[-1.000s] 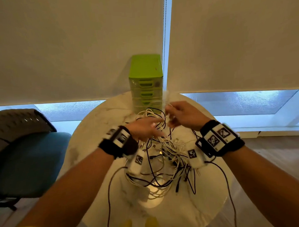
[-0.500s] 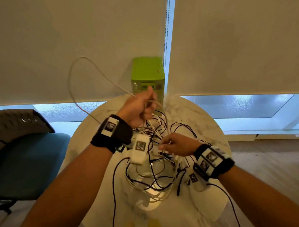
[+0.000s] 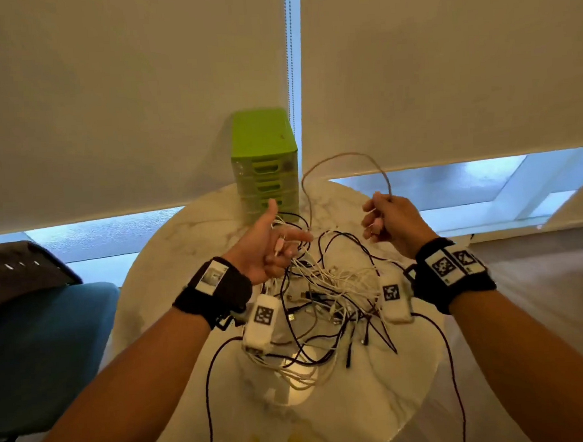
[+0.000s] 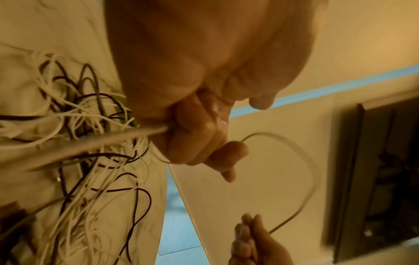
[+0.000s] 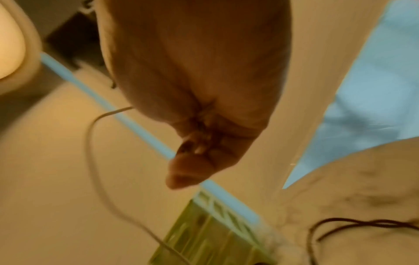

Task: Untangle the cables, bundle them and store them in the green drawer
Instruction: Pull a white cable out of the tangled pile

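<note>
2 hands were up over the round marble surface point(image 3: 375, 401), and between them arched 1 pale cable point(image 3: 344, 155). Half a second before, our left hand point(image 3: 268, 252) had been hauling that cable high to the left while the right worked low in the tangle; now the right hand point(image 3: 388, 221) had risen and closed its curled fingers around the far stretch of it, so the loop hung free in the air in front of the green drawer unit point(image 3: 266, 165). Our left hand pinched the cable near its pinkish plug, middle fingers curled, thumb raised and index finger stretched out. The left wrist view showed the same: the cable left those fingers, curved round and met the right hand below.

We judged this to mean 1 cable was nearly or wholly clear of the others and about ready for coiling. Whether its tail still ran into the heap we could not tell.

Most of the work remained. The tangle of white and black cables point(image 3: 330, 296) lay on the surface beneath our wrists, unsorted, with several plugs showing.

The drawer unit stood at the far edge of the surface, behind the tangle. All its drawers looked shut, and nothing could be seen inside them.
</note>
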Available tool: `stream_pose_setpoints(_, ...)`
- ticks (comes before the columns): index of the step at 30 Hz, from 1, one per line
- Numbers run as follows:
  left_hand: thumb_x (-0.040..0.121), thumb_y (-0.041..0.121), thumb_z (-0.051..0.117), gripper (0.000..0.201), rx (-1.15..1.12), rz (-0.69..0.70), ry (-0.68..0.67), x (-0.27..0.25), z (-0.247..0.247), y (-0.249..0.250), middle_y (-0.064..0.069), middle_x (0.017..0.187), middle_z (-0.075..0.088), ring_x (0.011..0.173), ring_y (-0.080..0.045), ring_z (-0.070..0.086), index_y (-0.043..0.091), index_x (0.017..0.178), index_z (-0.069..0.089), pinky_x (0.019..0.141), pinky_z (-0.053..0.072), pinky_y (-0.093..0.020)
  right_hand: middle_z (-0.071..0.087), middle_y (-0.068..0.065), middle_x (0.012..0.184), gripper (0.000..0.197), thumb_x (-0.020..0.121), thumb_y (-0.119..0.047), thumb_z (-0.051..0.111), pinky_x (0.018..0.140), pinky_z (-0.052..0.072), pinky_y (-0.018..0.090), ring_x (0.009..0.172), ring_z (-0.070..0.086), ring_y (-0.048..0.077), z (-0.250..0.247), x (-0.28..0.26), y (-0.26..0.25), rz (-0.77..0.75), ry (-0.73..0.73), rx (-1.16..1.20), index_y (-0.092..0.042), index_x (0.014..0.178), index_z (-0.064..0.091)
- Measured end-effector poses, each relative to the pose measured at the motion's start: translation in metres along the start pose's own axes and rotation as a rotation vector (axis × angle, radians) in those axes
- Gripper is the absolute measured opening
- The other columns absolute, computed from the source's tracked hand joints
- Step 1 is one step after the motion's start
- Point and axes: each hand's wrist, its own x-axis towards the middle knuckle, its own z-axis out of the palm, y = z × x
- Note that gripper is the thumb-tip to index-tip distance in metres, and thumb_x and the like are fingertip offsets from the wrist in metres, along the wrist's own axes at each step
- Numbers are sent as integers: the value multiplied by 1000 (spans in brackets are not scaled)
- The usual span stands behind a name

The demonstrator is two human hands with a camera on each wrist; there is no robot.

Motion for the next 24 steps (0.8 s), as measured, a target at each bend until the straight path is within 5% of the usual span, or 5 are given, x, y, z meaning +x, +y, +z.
stream_pose_setpoints(5, 94, 30, 47, 26, 142, 223, -45, -3, 32, 25, 7, 52, 34, 39, -3, 23, 10, 98, 63, 41, 10, -20, 51, 8, 73, 28, 98, -18, 33, 46, 40, 20, 43, 55, 13, -107, -4, 62, 159, 791, 451, -17, 72, 42)
stream_pose_setpoints(10, 100, 20, 37, 29, 72, 379, -101, 24, 82, 33, 5, 57, 44, 46, -5, 28, 8, 95, 62, 48, 21, -20, 32, 17, 148, 63, 93, -31, 49, 112, 31, 45, 134, 37, 34, -173, -26, 146, 664, 882, 199, -12, 147, 21)
stream_pose_setpoints(13, 104, 31, 31, 37, 133, 378, -55, 49, 115, 13, 2, 63, 53, 57, -10, 44, 13, 91, 61, 61, 36, -27, 4, 19, 158, 82, 93, -33, 52, 115, 20, 45, 142, 19, 39, -161, -36, 139, 654, 754, -109, -13, 153, -1)
stream_pose_setpoints(19, 103, 42, 25, 39, -105, 270, 16, 76, 153, -26, 1, 59, 53, 59, -14, 56, 18, 89, 52, 70, 53, -35, 52, -8, 131, 53, 93, -43, 53, 103, 34, 27, 123, 45, 6, -84, -51, 106, -148, -85, -365, -27, 143, 41)
stream_pose_setpoints(24, 101, 46, 28, 37, -287, 288, 178, 67, 120, -41, 8, 53, 25, 46, -8, 25, 20, 87, 50, 53, 38, -22, 63, 2, 75, 29, 99, -39, 42, 82, 50, 50, 72, 60, 18, -56, -41, 115, -251, -571, -476, -24, 79, 58)
